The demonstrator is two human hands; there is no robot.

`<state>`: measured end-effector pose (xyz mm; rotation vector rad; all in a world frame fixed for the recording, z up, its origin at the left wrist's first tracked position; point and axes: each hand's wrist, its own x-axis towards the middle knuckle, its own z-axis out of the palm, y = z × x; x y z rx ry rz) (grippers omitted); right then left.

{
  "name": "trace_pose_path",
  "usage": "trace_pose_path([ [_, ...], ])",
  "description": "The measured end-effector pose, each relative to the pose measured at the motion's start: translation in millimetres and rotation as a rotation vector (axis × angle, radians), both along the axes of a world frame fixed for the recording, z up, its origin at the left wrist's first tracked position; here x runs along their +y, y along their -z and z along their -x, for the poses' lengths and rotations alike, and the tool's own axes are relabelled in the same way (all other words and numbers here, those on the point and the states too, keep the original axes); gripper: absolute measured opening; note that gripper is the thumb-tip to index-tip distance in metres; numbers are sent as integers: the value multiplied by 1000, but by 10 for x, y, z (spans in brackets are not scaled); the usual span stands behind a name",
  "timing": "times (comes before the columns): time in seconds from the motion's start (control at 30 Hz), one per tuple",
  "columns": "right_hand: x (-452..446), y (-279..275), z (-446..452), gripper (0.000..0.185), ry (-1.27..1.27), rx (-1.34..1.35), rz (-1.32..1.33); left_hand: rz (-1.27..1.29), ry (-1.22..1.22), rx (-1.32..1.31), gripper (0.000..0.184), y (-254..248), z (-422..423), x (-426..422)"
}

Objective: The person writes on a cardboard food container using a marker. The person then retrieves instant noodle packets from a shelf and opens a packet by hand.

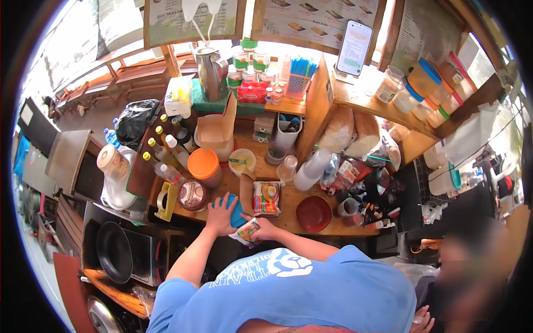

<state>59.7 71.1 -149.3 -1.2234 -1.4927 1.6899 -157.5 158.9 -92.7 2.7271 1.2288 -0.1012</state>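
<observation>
My left hand (222, 217) lies with spread, bent fingers over a blue round plastic piece (237, 213), gripping its side. It could be a bowl or a lid; the hand covers part of it. Close by on the right, my right hand (266, 229) is closed around a white, green and orange food packet (246, 230), held low beside the blue piece. Just beyond the hands, an open cardboard box (247, 194) holds red instant noodle packets (267, 198). A brown-lidded round tub (192, 195) stands left of my left hand. Right of the box is a dark red bowl (313, 214).
Behind are an orange-lidded tub (204, 165), a pale tub with a green handle (242, 161), sauce bottles (161, 152) and clear cups (311, 169). A phone (355, 48) stands upright on the shelf. A black frying pan (114, 252) is lower left. Another person's hand (423, 321) shows lower right.
</observation>
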Motion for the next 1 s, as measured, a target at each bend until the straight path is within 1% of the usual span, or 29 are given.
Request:
trace_pose_path([
  [0.07,-26,-217,-56,109,-53,-5,-39,22,-9,-4,119,-67,-26,-1],
  [0.13,-29,-184,-87,109,-68,29,-53,47,-14,-2,120,-132,-48,18],
  [0.2,-8,-41,-83,108,-50,157,14,104,-10,48,122,-161,-79,58],
  [0.27,-2,50,-80,107,-40,206,52,88,-30,49,122,-73,-83,68],
  [0.33,-19,89,-37,102,89,482,216,83,-55,41,122,-30,-114,-19],
  [0.37,-33,78,-31,99,102,504,178,62,-98,65,123,-48,-124,-77],
  [0.4,-40,57,-37,99,106,526,205,37,-140,87,123,-81,-131,-135],
  [0.47,-29,41,-62,101,82,548,237,26,-173,45,124,-189,-112,-342],
  [0.57,-27,-4,-88,104,87,569,241,68,-282,-11,120,-367,-1,-718],
  [0.6,-34,-11,-91,104,85,567,238,65,-283,-13,120,-399,73,-863],
  [0.7,-44,49,-30,108,46,433,213,-3,-403,-120,118,-484,373,-1365],
  [0.73,-51,75,3,108,41,432,211,-6,-407,-121,118,-552,485,-1546],
  [0.83,-60,244,151,107,7,265,99,-9,-503,-163,122,-733,881,-2112],
  [0.87,-76,276,217,107,2,261,100,-15,-530,-175,118,-808,1033,-2311],
  [0.93,-130,303,393,108,125,264,140,-62,-595,-146,117,-889,1343,-2707],
  [0.97,-197,287,505,90,238,291,118,-74,-630,-142,117,-902,1518,-2907],
  [1.0,-235,266,595,90,236,290,118,-87,-663,-138,116,-916,1694,-3105],
])
